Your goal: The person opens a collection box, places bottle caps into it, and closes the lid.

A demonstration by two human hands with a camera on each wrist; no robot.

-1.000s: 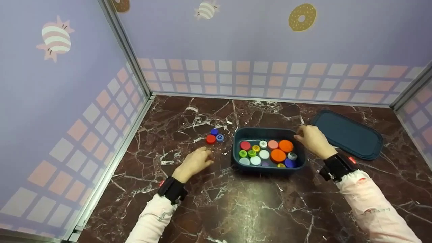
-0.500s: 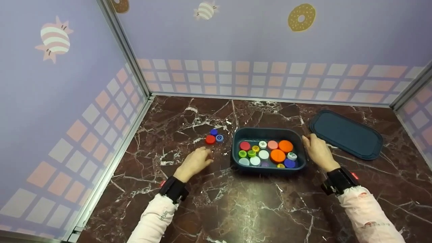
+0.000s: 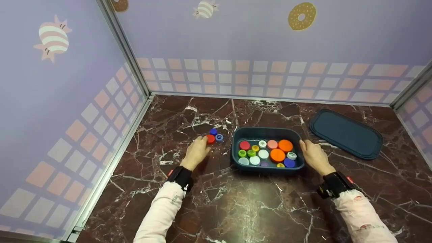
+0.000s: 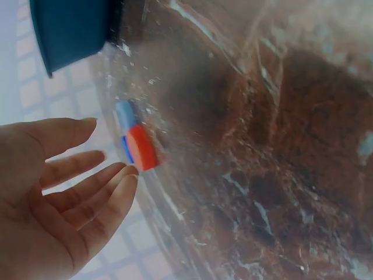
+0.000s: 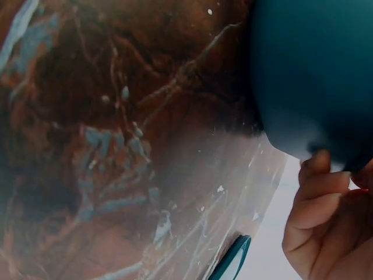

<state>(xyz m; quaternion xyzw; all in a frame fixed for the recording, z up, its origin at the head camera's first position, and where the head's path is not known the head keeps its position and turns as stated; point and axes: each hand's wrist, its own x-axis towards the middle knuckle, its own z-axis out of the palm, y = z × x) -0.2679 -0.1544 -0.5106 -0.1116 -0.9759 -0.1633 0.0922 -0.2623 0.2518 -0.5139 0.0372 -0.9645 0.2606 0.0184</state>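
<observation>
At the red cap (image 3: 211,138), the left grip (image 3: 196,152) is loosely parted; whether the right grip (image 3: 315,156) holds the box (image 3: 263,170) cannot be told. Probably light and stiff, the cap suits pinching by its rim.

The head camera looks forward and down from above, far enough off to take in the table (image 3: 263,202), the box (image 3: 268,170), the lid (image 3: 346,135) and the back wall (image 3: 249,37). The left wrist camera looks aslant, close past the left hand (image 4: 70,198), sharing the red cap (image 4: 141,149) and box with the head view. Past the right hand (image 5: 326,221), the right wrist camera faces the box's outer side close up.
</observation>
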